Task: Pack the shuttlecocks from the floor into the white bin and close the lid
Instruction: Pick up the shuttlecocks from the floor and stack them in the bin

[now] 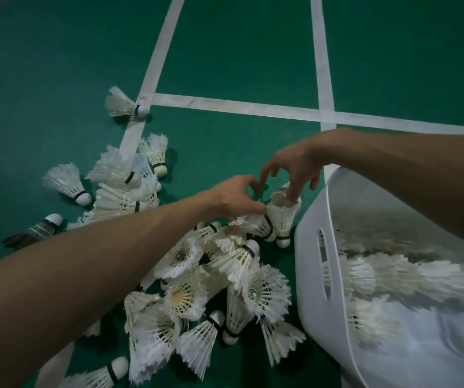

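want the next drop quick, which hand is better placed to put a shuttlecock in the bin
Right, probably: the right hand pinches a shuttlecock by its feather rim beside the white bin; the left hand is farther off, over the pile.

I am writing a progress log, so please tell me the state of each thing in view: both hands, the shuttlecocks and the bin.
Left hand: grips one white feather shuttlecock.
Right hand: pinches the skirt rim of a second white shuttlecock, cork down.
White plastic bin: open, shuttlecocks inside.
Pile of white feather shuttlecocks: loose on the green floor.
Dark shuttlecock: lying on its side, apart.
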The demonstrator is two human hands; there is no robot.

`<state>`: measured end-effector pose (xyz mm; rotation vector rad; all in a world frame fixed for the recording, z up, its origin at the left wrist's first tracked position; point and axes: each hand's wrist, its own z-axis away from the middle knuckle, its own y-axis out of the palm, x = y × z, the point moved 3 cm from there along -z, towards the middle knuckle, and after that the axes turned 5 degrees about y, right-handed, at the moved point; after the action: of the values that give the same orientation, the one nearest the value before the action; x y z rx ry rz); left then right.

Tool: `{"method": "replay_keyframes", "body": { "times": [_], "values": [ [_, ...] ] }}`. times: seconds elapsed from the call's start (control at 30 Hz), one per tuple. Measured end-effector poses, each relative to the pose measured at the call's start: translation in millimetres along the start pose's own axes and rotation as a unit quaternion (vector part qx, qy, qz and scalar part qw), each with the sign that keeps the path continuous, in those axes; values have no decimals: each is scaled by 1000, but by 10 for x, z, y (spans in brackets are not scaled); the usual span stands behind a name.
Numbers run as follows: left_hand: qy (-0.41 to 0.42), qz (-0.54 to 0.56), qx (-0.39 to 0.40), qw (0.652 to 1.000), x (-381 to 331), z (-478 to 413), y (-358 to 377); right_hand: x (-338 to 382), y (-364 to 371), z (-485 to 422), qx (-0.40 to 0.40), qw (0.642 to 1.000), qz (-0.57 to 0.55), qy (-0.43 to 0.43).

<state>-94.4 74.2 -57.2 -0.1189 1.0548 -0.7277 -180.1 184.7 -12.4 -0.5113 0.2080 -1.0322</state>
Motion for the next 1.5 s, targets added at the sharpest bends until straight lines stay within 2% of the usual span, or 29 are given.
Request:
{"method": "replay_keyframes", "body": {
  "times": [0.07, 0.13, 0.23, 0.3, 0.37, 0.43, 0.53, 0.63, 0.7, 0.8, 1.0, 1.13, 1.3, 1.5],
  "values": [
    [-12, 14, 2, 1000, 8, 7, -19, -11, 10, -1, 9, 1000, 0, 2],
    [-14, 0, 40, 999, -15, 19, 28, -16, 30, 15, 22, 1000, 0, 6],
    [12, -49, 86, 995, -88, 57, 124, -18, 57, 16, 21, 998, 53, 16],
    [28, -103, 90, 990, -85, 40, 160, -29, 71, -10, 24, 997, 71, 17],
    [38, -142, 56, 987, -52, 23, 155, -39, 77, -24, 26, 997, 76, 19],
    [43, -135, 23, 990, -19, 10, 117, -61, 79, -59, 24, 998, 58, 18],
    [39, -88, -15, 995, -5, 28, -47, -77, 46, -133, 9, 1000, -21, 2],
    [31, -64, -109, 991, 42, 31, -259, -64, 16, -179, 3, 995, -99, -8],
    [8, -49, -134, 990, 109, 43, -294, -41, 8, -200, 12, 998, -65, -9],
    [-15, -63, -68, 996, 187, 48, -154, 12, -18, -220, 27, 1000, 7, 4],
    [-21, -32, -57, 998, 172, -28, -50, 113, 104, -361, 49, 995, 85, 21],
    [-1, 40, -94, 995, 227, -23, -159, 42, -32, -422, -7, 1000, -15, -17],
    [-6, 106, -161, 981, 282, -17, -306, -28, -122, -407, -54, 983, -172, -46],
    [-18, 94, -136, 986, 227, -15, -230, 69, -130, -370, -68, 970, -218, -78]
  ]
}}
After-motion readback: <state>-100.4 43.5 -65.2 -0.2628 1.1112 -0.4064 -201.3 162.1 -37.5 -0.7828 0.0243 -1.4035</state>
